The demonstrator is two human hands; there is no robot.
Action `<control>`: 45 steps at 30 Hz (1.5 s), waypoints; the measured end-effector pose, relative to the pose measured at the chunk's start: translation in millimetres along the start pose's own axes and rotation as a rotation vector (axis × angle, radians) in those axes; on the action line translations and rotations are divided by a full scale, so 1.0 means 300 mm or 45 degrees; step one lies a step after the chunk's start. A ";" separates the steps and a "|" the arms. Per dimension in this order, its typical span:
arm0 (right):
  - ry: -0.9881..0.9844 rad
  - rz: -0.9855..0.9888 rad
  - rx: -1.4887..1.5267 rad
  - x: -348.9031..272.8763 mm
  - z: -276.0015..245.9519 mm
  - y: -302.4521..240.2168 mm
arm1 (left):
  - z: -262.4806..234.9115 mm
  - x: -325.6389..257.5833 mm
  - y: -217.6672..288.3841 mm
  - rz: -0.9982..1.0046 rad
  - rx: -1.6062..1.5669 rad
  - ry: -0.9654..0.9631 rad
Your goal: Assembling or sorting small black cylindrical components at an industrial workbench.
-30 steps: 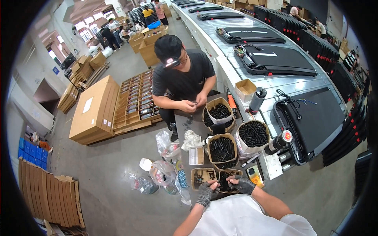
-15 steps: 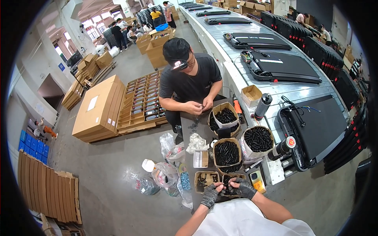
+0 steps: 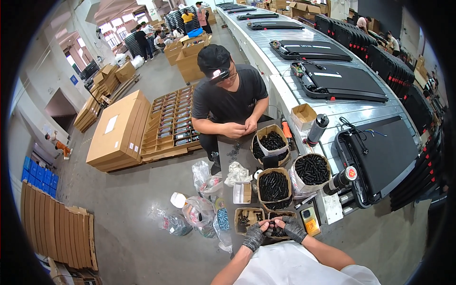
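grey-gloved left hand [image 3: 253, 236], right hand [image 3: 293, 228], over small box of black parts [image 3: 277, 223]

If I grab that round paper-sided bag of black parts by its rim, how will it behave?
The round bag looks brim-full of black parts, so probably heavy for its size. Its thin sides look soft, so the rim may buckle. Parts could spill if tilted.

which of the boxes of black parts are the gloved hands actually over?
The near-right small box, beside the other small box; both gloved hands, left hand and right hand, meet over it.
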State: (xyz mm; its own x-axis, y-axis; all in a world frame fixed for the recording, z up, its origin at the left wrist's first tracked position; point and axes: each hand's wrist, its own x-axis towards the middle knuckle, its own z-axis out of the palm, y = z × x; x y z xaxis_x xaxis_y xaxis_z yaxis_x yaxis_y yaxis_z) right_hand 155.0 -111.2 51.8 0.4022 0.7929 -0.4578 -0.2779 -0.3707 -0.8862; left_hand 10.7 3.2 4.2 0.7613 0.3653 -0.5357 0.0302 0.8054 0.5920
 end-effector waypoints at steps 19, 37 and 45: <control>-0.088 0.099 0.706 -0.002 -0.035 0.078 | -0.027 -0.013 -0.022 -0.113 -0.028 0.119; -0.098 0.242 0.664 0.013 -0.057 0.032 | 0.002 -0.008 0.063 0.082 0.032 0.099; -0.126 0.270 0.637 0.003 0.002 -0.037 | 0.056 -0.019 0.055 0.136 0.053 0.158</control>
State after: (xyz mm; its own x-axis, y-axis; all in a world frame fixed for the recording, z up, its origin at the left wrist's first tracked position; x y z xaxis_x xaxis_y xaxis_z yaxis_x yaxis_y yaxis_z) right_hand 158.1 -106.0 61.2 0.2153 0.7765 -0.5923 -0.7344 -0.2710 -0.6223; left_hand 17.6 6.5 27.1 0.6761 0.5048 -0.5367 -0.0184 0.7397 0.6726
